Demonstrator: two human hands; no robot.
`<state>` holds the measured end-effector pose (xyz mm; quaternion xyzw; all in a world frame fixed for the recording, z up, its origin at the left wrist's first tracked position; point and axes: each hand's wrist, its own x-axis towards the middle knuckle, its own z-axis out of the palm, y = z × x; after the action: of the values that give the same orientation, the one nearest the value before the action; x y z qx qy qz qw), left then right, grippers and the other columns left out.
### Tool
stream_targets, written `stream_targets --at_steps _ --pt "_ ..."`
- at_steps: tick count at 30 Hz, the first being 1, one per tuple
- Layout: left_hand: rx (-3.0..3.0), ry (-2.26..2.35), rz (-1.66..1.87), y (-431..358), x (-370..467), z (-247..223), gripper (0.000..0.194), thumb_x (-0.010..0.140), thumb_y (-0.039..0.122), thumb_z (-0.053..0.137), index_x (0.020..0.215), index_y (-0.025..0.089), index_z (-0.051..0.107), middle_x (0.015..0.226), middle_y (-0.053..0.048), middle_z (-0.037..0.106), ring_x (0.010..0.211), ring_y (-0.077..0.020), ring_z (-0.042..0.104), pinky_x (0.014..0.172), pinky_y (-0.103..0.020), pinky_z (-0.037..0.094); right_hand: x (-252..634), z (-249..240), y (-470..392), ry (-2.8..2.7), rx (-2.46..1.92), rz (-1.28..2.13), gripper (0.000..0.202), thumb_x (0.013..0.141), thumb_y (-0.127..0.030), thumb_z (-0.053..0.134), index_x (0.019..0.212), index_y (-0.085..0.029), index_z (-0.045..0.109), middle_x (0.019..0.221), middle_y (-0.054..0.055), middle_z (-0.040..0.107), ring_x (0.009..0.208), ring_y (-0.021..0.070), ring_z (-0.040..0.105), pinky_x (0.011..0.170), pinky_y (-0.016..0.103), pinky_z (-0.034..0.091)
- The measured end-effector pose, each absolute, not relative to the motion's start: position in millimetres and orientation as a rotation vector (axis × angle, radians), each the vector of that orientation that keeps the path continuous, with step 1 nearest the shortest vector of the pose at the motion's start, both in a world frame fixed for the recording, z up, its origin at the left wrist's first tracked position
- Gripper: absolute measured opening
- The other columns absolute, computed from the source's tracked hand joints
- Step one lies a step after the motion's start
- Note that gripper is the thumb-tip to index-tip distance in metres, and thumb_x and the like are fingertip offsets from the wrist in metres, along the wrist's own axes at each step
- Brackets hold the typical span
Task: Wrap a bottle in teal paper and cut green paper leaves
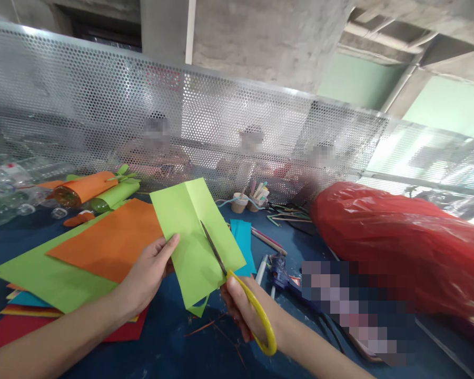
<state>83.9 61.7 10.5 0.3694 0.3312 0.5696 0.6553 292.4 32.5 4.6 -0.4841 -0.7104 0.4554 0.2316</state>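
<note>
My left hand pinches the left edge of a light green sheet of paper, thumb on top, holding it up above the table. The sheet has a crease down from its top edge. In my right hand is a pair of scissors with yellow handles. One dark blade lies over the face of the sheet, pointing up along the crease line; the other blade is hidden behind the paper. A small strip of green paper hangs below the sheet's lower edge.
Stacked coloured paper lies left, near clear plastic bottles and paper-wrapped ones. A blue glue gun and a large red plastic bag are right. Pen cups stand before a perforated metal screen; people sit behind it.
</note>
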Motion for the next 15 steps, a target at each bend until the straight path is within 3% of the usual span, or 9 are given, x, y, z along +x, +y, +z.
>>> stream_targets --at_steps 15 --pt "0.813 0.751 1.292 61.2 84.5 11.5 0.034 0.077 0.041 0.073 0.101 0.017 0.071 0.097 -0.008 0.077 0.094 -0.0286 0.07 0.081 -0.036 0.054 290.6 3.2 31.9 -1.945 -1.345 1.216 0.065 0.08 -0.083 0.023 0.066 -0.022 0.038 0.047 -0.008 0.037 0.029 0.0064 0.04 0.027 0.017 0.029"
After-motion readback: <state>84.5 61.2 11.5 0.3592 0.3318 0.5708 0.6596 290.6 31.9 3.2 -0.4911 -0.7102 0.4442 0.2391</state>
